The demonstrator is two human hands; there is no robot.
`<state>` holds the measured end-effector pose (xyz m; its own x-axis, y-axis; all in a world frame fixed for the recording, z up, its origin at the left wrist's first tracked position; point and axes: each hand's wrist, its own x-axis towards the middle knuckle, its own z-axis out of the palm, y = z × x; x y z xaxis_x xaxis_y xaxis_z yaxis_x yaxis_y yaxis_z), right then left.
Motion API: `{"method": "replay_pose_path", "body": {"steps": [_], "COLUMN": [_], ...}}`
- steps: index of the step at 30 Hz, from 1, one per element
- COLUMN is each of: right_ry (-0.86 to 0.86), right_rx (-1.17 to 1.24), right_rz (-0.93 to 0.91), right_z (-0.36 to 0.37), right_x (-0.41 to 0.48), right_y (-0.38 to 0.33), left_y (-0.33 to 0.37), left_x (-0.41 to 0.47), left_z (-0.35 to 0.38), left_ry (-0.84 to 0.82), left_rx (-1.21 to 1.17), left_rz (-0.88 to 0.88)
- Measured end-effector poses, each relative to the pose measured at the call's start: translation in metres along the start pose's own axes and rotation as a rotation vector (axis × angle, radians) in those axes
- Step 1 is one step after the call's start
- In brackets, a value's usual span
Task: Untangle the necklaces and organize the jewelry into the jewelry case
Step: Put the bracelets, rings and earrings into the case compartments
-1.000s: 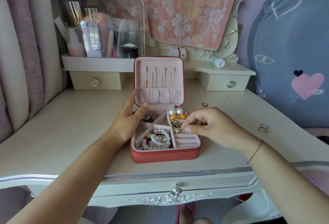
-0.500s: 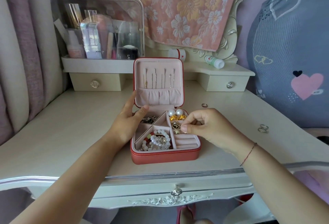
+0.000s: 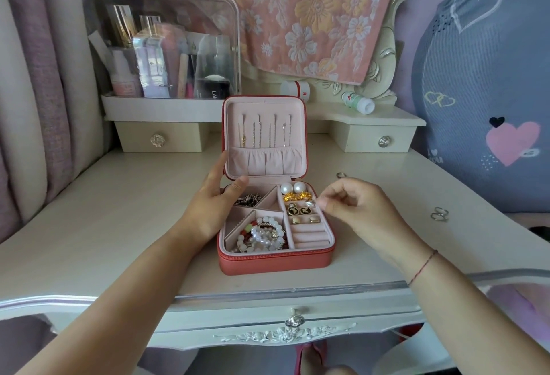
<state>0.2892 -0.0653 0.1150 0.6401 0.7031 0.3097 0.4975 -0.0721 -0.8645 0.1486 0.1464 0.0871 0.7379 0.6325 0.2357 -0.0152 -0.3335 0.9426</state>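
**Right hand off the earring tray, piece left behind**

Nearest us, the jewelry case [image 3: 276, 264] sat on the counter [image 3: 119, 225] with its zipped front wall facing us. It was close to square, so we read no real long axis. Its hinge lay on the far side, and it opened toward us.

A second earlier the right hand [image 3: 357, 210] had been pinching down into the right-hand column of compartments. It had since lifted clear and hung just beside the case's right edge. Its fingers were loosely curled and blurred, with nothing visible between them. A small silver piece [image 3: 309, 203] lay where the fingertips had been, just beyond the black-and-gold earrings [image 3: 297, 210]. We judged that placing step done.

The left hand [image 3: 217, 205] had not shifted. It pinched the lower left corner of the lid [image 3: 265, 101], with the thumb on the lining and the fingers behind, and held the lid upright.

In the front left compartment lay the beaded bracelets [image 3: 265, 234], and the ring rolls [image 3: 309, 236] ran left to right. Farther back a dark chain tangle [image 3: 248, 199] sat in its own compartment. We took that as possible work left.

In the lid the necklaces [image 3: 265, 134] hung straight and separate, their lengths running top to bottom.

Loose rings [image 3: 440, 214] were lying on the counter well to the right, not yet stored.
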Motion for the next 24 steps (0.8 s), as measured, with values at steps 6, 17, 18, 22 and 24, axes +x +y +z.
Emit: {"method": "replay_pose_path", "body": {"steps": [6,17,18,22,24], "right_ry": [0.296,0.096,0.104,0.159,0.183], "right_rx": [-0.12,-0.505,-0.507,-0.443,-0.398], "right_rz": [0.042,0.174,0.173,0.159,0.124], "right_z": [-0.05,-0.047,-0.046,-0.042,-0.041], "right_x": [0.026,0.058,0.058,0.054,0.05], "right_y": [0.032,0.06,0.059,0.056,0.054], "left_y": [0.001,-0.002,-0.001,-0.001,-0.001], "left_x": [0.0,0.002,0.002,0.002,0.002], "left_z": [-0.001,-0.003,-0.003,-0.001,-0.001], "left_ry": [-0.001,-0.014,-0.009,0.001,0.0], "left_rx": [0.005,0.005,0.014,0.026,0.025], "left_rz": [-0.008,-0.009,-0.013,0.002,0.002]}}
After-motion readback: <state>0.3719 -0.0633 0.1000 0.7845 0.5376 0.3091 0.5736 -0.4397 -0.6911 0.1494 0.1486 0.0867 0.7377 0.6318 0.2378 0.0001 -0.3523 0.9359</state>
